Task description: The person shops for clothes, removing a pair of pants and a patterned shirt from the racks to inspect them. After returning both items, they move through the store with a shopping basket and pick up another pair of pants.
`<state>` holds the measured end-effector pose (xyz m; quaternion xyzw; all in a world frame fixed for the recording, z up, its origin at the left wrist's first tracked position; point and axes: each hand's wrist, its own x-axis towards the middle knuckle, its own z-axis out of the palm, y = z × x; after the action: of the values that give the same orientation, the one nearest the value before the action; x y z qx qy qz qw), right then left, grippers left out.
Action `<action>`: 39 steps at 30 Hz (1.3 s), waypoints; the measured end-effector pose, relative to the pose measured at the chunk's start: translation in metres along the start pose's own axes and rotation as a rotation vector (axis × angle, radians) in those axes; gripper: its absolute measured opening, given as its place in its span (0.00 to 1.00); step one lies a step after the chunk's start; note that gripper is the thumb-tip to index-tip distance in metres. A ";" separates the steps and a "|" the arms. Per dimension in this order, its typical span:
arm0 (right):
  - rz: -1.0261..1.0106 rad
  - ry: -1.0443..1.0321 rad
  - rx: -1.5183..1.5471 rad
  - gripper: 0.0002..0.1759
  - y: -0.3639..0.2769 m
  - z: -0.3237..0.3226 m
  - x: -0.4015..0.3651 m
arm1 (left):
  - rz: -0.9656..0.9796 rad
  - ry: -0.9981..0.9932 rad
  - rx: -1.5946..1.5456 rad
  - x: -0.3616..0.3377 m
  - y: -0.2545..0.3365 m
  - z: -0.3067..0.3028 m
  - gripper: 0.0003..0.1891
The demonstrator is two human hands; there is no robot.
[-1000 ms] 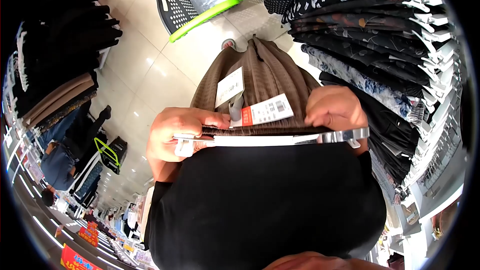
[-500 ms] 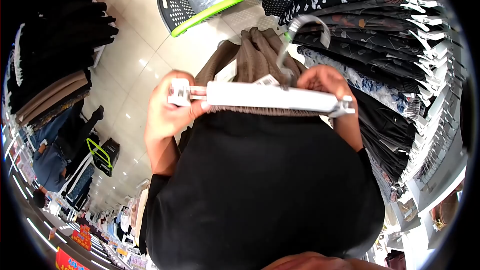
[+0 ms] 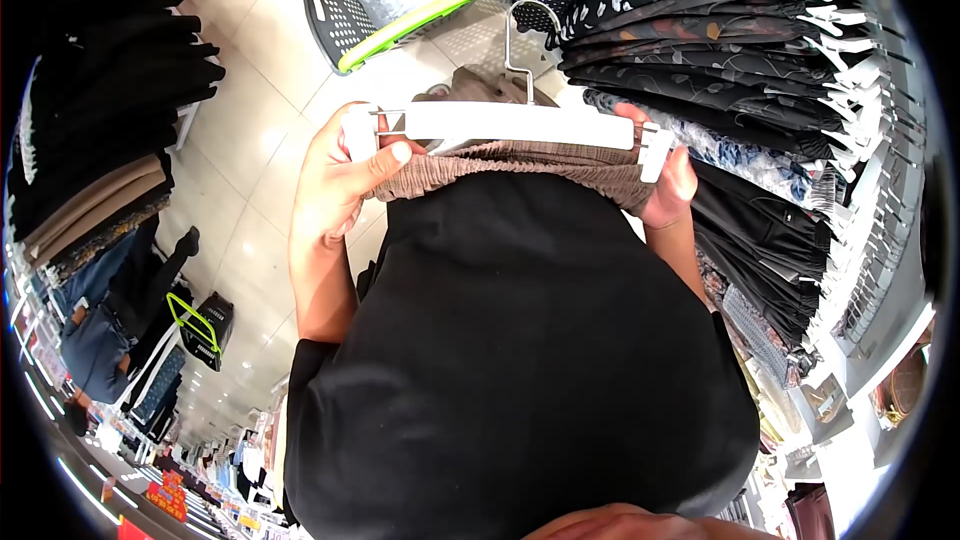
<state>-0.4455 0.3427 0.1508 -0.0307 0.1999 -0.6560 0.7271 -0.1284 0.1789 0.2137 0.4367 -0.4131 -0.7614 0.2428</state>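
Note:
A white clip hanger (image 3: pixel 520 126) with an upright metal hook is held out in front of my black top. Brown ribbed cloth with a gathered elastic waistband (image 3: pixel 430 177) hangs from its clips, most of the garment hidden behind. At the left end my left hand (image 3: pixel 335 180) is closed around the clip, its thumb pressed along the waistband edge. My right hand (image 3: pixel 672 195) grips the other end, fingers partly hidden behind the right clip (image 3: pixel 655 154) and the cloth.
A dark shopping basket (image 3: pixel 325 10) with a green handle and a clear plastic package stands on the tiled floor (image 3: pixel 245 140). Dark patterned clothes (image 3: pixel 700 70) hang along the right rack. More black clothes (image 3: pixel 120 50) hang at left. A person (image 3: pixel 100 350) is farther off by another basket (image 3: pixel 210 325).
Both hands have raised the hanger in the view and turned it, so its hook now points up. More of the brown waistband shows below the bar, less cloth above it.

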 end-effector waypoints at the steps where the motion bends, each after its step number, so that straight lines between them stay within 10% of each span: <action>1: 0.003 0.000 -0.102 0.47 0.000 0.000 0.001 | -0.008 0.010 -0.007 -0.001 0.000 0.000 0.17; 8: 0.056 0.116 -0.226 0.28 -0.005 0.002 0.017 | -0.005 -0.012 -0.038 -0.010 0.005 -0.003 0.18; 11: -0.059 0.563 -0.430 0.17 -0.007 0.005 0.034 | 0.041 -0.052 0.012 -0.015 0.005 0.002 0.21; 20: -0.448 0.655 -1.321 0.25 -0.006 -0.012 0.068 | 0.239 0.166 0.207 -0.010 0.004 0.040 0.18; 23: -0.111 0.362 -1.047 0.15 0.005 -0.011 0.069 | 0.306 0.260 0.527 -0.010 0.006 0.061 0.15; 26: 0.277 0.155 -0.527 0.27 0.026 0.033 0.072 | 0.442 0.248 0.693 -0.009 0.005 0.084 0.13; 39: 0.091 -0.009 -0.519 0.45 0.004 0.066 0.081 | 0.807 -0.340 1.000 -0.005 -0.016 0.110 0.19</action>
<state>-0.4151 0.2501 0.1901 -0.2099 0.3594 -0.5492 0.7247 -0.2213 0.2376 0.2332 0.1816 -0.8802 -0.3856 0.2087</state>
